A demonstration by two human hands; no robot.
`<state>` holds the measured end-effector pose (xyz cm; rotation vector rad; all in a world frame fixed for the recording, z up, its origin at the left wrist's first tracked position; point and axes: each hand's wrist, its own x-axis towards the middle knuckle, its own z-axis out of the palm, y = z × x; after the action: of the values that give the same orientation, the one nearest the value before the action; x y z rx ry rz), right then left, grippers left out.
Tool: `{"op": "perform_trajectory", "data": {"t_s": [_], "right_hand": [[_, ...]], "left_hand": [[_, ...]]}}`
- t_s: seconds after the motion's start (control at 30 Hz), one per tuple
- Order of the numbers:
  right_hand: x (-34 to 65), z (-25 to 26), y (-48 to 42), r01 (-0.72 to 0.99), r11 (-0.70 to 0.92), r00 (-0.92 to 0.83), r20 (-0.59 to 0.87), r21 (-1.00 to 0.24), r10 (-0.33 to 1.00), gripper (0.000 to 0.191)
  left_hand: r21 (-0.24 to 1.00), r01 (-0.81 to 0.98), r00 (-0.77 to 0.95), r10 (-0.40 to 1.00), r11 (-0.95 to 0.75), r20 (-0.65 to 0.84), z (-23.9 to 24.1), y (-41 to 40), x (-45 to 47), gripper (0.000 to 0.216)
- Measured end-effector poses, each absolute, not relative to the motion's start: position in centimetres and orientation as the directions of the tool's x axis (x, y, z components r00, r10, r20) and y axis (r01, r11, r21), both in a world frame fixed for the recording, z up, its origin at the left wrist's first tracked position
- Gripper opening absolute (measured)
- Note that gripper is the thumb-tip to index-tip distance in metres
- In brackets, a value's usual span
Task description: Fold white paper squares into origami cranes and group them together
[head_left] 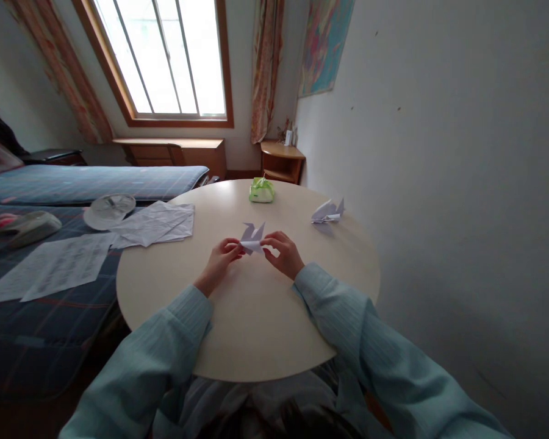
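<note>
Between my two hands, over the middle of the round table (251,329), is a white folded paper crane (252,239) with pointed tips standing up. My left hand (223,259) pinches its left side between thumb and fingers. On the opposite side, my right hand (283,251) has thumb and fingertips closed on the right edge of the paper. Farther right on the tabletop lies another group of folded white paper (327,212); how many pieces it holds I cannot tell.
A green-and-white tissue pack (261,190) sits at the table's far side. White paper sheets (158,224) overlap the left table edge and the bed (41,347). A round whitish lid or plate (110,210) lies there too. The wall (439,213) rises close on the right.
</note>
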<state>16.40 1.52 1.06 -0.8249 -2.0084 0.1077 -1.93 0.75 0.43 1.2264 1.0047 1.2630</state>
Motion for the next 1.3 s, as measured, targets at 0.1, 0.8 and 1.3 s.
{"op": "perform_trajectory", "data": {"t_s": [0.1, 0.8, 1.3], "right_hand": [[16.3, 1.1, 1.5, 0.484, 0.749, -0.286, 0.728, -0.452, 0.624, 0.027], [16.8, 2.1, 1.1, 0.503, 0.746, -0.151, 0.805, -0.438, 0.574, 0.018], [18.6, 0.9, 4.0, 0.651, 0.594, 0.021, 0.794, -0.472, 0.608, 0.01]], "left_hand": [[0.987, -0.123, 0.085, 0.99, -0.099, 0.11, 0.4, 0.8, -2.0, 0.032], [0.982, -0.187, 0.204, 0.976, -0.036, 0.075, 0.6, 0.6, -1.6, 0.032], [0.998, -0.06, -0.009, 1.0, -0.027, 0.027, 0.6, 0.7, -1.7, 0.025]]}}
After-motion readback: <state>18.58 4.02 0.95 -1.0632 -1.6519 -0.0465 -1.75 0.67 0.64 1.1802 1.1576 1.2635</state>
